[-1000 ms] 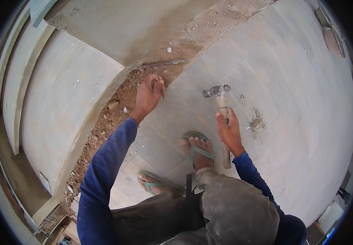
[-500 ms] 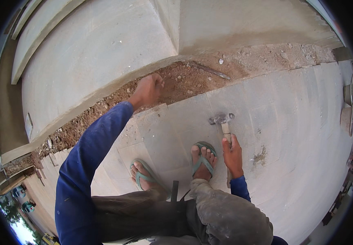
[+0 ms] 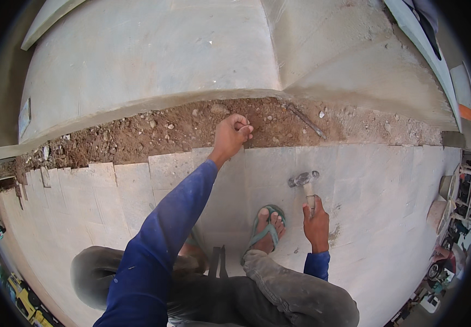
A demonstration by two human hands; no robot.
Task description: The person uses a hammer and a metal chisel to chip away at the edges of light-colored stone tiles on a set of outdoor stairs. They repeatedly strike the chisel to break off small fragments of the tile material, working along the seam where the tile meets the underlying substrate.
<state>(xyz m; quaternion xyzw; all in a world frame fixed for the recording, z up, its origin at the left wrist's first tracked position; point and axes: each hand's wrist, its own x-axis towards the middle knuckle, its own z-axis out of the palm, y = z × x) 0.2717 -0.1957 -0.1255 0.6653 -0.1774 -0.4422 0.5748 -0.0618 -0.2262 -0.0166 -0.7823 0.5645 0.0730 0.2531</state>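
Note:
My left hand reaches out over a strip of brown soil, its fingers curled together in a pinch. Whether anything small sits between them is too hard to see. A dark, narrow metal bar lies slantwise on the soil, to the right of that hand and apart from it. My right hand is wrapped around the light handle of a hammer. Its grey metal head points away from me, above the pale paving.
Beyond the soil rises a pale plastered wall, with a corner to the right of centre. The paving has a stepped edge along the soil. My feet in green flip-flops stand close by. Assorted items line the far right, and a yellow machine is at lower left.
The view has turned, so the soil strip runs more level. My left hand has moved right along the soil, nearer the metal bar. The hammer stays in my right hand.

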